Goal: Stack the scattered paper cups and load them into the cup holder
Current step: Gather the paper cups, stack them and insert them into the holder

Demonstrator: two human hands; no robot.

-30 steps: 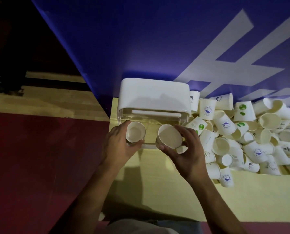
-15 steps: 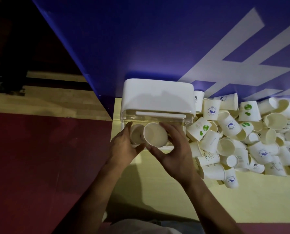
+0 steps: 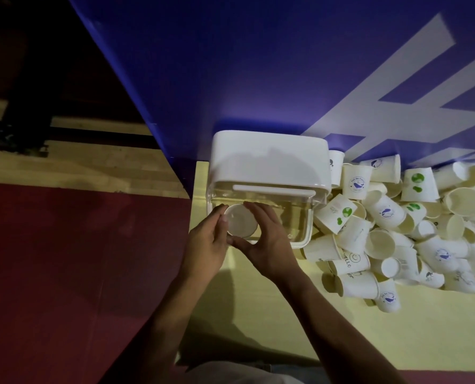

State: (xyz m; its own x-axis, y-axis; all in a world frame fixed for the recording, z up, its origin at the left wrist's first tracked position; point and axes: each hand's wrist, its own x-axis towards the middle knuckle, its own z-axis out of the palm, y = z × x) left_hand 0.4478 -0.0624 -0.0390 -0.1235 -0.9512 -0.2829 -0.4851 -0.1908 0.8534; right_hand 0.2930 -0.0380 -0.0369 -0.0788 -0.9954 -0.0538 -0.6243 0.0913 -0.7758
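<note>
Setting: pale yellow tabletop (image 3: 258, 314) is sitting against a blue panel (image 3: 258, 65) with white lettering, dim light all round.
Cup in play: one paper cup (image 3: 241, 223), mouth up, is sitting at the left end of the holder's clear front; whether it is a single cup or a nested pair, the view is not showing.
Left hand (image 3: 206, 245): fingers are curling round the cup's left side, touching the rim.
Right hand (image 3: 266, 239): thumb and fingers are closing round the cup's right side, so both hands are holding the one cup between them.
Cup holder (image 3: 269, 167): white lid on top, clear body below, standing at the table's back edge, just beside the panel.
Remaining cups (image 3: 397, 225): a big loose heap is lying to the right of the holder, most on their sides, some touching its right wall.
Progress: looking early, judging by the size of that heap.
Risk: thin paper could be crushing if both hands are squeezing too hard.
Risk: a tilted cup could be jamming against the clear wall instead of seating.
Risk: the right forearm is passing near the heap, so a wide sweep could be knocking cups off the table.
</note>
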